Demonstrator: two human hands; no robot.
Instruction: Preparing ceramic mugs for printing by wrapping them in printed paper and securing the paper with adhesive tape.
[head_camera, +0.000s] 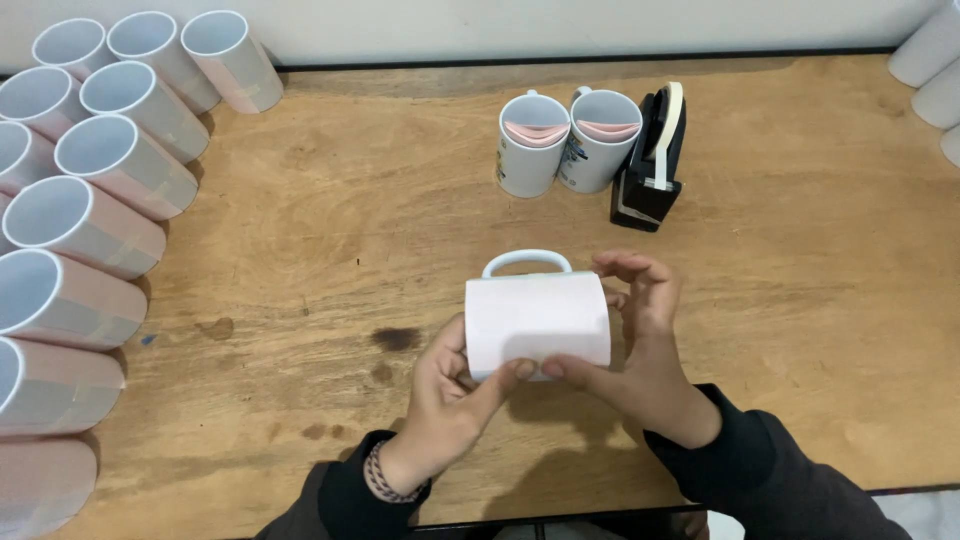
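Observation:
A white mug (537, 318) lies on its side in front of me, its handle pointing away, with a pale pink sheet wrapped around its body. My left hand (452, 400) holds the mug's left and near side, thumb pressed on the sheet's lower edge. My right hand (640, 340) clasps the right end, fingers curled over the rim and thumb meeting the left thumb at the near edge. Both hands grip the same mug above the wooden table (800, 300).
Two upright white mugs (565, 140) with pink paper tucked inside stand beyond, next to a black tape dispenser (652, 160). Several pink-wrapped mugs (90, 220) crowd the left side of the table. More white mugs (935, 70) sit at the far right corner.

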